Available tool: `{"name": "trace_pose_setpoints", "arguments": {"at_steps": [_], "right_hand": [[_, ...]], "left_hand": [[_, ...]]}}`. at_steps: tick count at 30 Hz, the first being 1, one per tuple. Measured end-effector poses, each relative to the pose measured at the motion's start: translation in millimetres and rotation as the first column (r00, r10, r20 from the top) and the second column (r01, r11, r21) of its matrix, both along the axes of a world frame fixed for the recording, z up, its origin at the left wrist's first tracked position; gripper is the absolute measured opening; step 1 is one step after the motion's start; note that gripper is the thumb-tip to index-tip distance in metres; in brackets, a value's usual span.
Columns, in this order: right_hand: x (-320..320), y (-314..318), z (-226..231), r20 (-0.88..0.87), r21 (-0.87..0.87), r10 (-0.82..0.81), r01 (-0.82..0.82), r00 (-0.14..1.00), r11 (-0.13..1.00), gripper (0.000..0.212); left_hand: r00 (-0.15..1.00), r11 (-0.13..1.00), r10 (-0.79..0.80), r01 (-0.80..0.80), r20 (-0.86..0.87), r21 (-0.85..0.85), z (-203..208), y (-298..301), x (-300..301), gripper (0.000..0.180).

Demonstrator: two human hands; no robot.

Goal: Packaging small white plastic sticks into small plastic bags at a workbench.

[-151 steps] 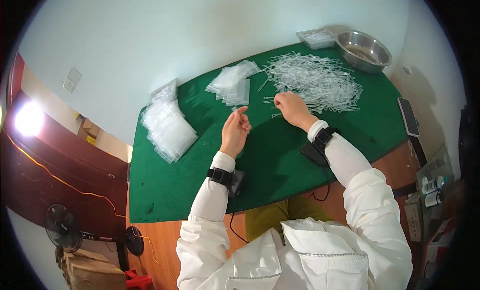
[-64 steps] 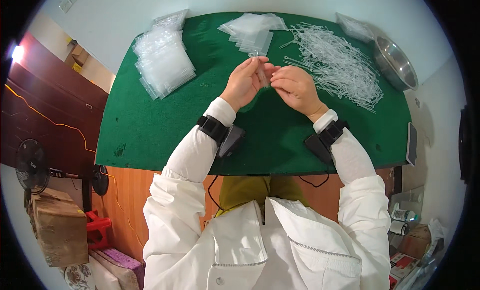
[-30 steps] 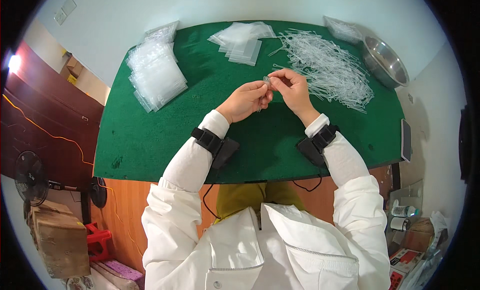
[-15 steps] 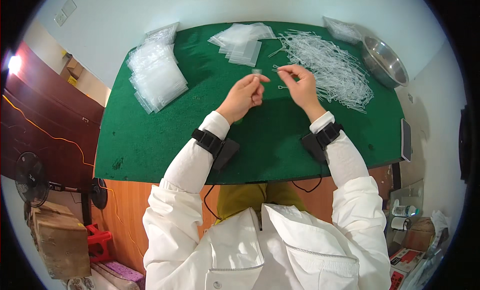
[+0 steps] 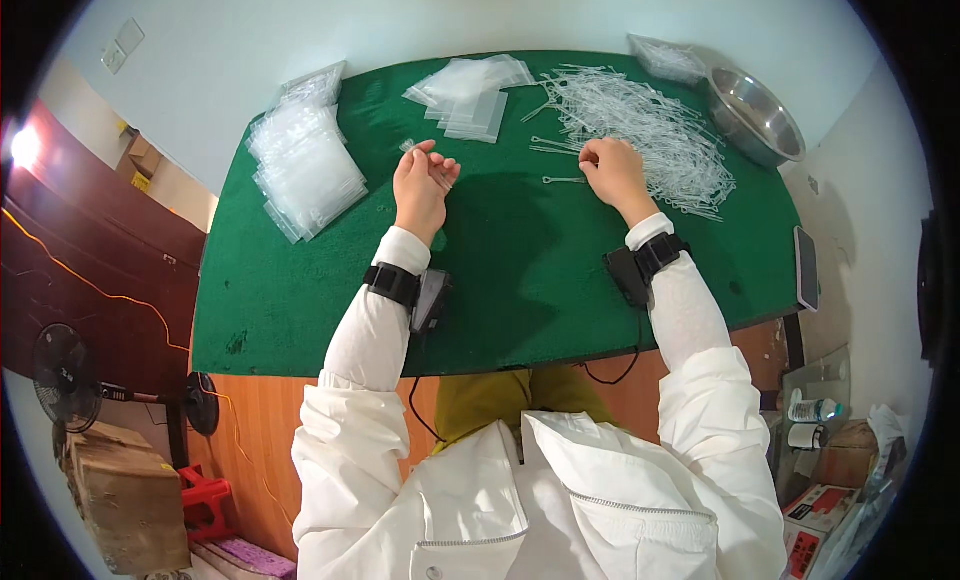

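Note:
My left hand (image 5: 422, 192) is raised over the middle-left of the green table, its fingers closed round a few thin clear plastic sticks with looped ends (image 5: 407, 146). The loops poke out past the thumb, and the shafts show across the palm. At the left edge of a big loose pile of the same sticks (image 5: 645, 120), my right hand (image 5: 615, 173) is bent down with fingertips pinched together. What lies between them is hidden. Several loose sticks (image 5: 555, 145) point out from beside those fingertips, and a single looped stick (image 5: 562, 180) lies just nearer to me.
Flat clear zip bags (image 5: 472, 115) are fanned out at the far middle. Filled clear bags (image 5: 305, 165) are stacked at the left. A steel bowl (image 5: 757, 115) and a filled bag (image 5: 668, 60) stand at the far right. A phone-like slab (image 5: 806, 268) is at the right edge.
My left hand has moved left, away from the right hand, carrying the sticks. My right hand has shifted slightly right and lowered to the pile's edge. The view has shifted a little.

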State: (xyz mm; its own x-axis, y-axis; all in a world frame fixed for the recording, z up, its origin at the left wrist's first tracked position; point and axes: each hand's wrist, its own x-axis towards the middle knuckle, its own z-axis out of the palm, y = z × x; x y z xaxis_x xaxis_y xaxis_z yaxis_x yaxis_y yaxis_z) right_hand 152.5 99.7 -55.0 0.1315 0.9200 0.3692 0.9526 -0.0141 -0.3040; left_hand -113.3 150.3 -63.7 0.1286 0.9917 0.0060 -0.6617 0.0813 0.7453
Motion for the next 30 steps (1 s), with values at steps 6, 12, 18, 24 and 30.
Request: {"name": "trace_pose_setpoints", "arguments": {"at_steps": [6,12,18,24,30], "right_hand": [[2.8,-6.8,13.6,-0.058,-0.211,0.025,-0.037,0.998,0.977,0.008],[-0.5,-12.6,19.5,0.076,-0.320,0.044,-0.018,0.996,0.947,0.009],[-6.2,-8.4,16.2,-0.013,-0.176,0.073,-0.074,0.997,0.982,0.014],[-29.6,-2.3,0.8,-0.220,0.344,0.396,-0.309,0.891,0.886,0.014],[-64.6,-13.2,3.7,-0.768,0.168,0.426,-0.491,0.479,0.855,0.014]], "left_hand": [[1.000,1.000,0.015,-0.015,-0.015,-0.006,-1.8,0.4,-0.9,0.024],[1.000,1.000,-0.016,0.016,-0.021,0.000,-4.8,2.6,-1.5,0.023],[0.989,0.994,-0.102,0.104,-0.103,0.020,1.8,-3.5,5.6,0.025],[0.944,0.957,-0.273,0.286,-0.186,0.046,10.0,-27.5,29.5,0.025],[0.917,0.925,-0.345,0.368,-0.200,0.092,11.7,-37.0,32.3,0.025]]}}
